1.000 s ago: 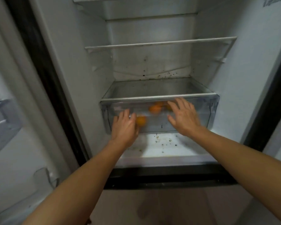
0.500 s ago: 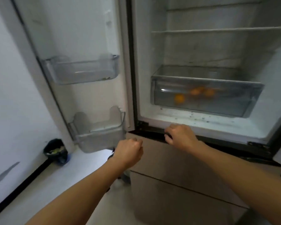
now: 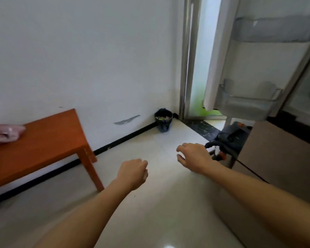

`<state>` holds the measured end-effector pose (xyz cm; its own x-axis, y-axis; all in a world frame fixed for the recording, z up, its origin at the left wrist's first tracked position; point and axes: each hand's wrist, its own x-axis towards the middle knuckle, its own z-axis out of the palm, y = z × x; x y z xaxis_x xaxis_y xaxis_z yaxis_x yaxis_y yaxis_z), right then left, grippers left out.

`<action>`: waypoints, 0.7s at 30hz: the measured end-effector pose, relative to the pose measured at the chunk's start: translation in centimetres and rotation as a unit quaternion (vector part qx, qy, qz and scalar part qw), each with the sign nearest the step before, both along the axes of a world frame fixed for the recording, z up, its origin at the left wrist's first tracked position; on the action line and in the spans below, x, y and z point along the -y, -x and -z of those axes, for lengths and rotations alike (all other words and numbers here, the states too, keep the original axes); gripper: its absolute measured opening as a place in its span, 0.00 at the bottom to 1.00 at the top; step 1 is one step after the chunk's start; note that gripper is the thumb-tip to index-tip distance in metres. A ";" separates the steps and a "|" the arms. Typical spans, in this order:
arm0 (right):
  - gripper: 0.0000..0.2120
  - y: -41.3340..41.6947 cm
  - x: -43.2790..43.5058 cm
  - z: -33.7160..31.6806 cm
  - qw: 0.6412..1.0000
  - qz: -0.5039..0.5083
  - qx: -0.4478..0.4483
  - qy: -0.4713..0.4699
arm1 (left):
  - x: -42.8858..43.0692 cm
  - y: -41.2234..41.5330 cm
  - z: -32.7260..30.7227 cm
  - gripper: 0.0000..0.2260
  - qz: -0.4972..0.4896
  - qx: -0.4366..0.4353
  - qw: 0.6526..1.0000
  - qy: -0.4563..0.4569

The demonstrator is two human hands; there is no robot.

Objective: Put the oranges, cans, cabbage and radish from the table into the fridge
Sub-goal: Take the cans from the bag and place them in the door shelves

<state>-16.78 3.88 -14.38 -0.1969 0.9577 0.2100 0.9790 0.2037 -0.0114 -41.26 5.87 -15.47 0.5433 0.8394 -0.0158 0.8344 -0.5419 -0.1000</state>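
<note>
Orange wooden table (image 3: 43, 145) was judged the next pickup point; left hand (image 3: 132, 173) fisted, empty; right hand (image 3: 195, 156) slack, empty.

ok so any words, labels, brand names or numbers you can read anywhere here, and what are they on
No text can be read in this view.
Fridge door and its shelves: plain, no label showing.
Pink bag on the table: blurred, no print to make out.
Dark machine on the floor by the fridge: any marking too small and blurred to read.
Bin in the corner: no marking visible.
</note>
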 end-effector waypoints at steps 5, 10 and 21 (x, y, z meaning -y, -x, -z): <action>0.15 14.1 -4.3 -0.1 0.997 -0.072 -0.005 -0.023 | -0.1 15.0 -0.7 0.10 -0.085 0.033 0.996 0.003; 0.17 29.1 -8.2 0.3 0.993 -0.116 -0.013 -0.018 | -0.4 29.9 -2.1 0.06 -0.142 0.031 0.989 0.010; 0.12 51.3 -18.0 -0.2 0.973 -0.230 0.006 0.003 | -4.8 50.1 -1.3 0.07 -0.289 0.018 0.957 0.001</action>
<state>-68.06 21.83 -14.21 -0.6082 0.7683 0.1995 0.7836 0.6212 -0.0033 -91.36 10.66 -14.18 -0.0114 0.9999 -0.0086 0.9978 0.0108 -0.0653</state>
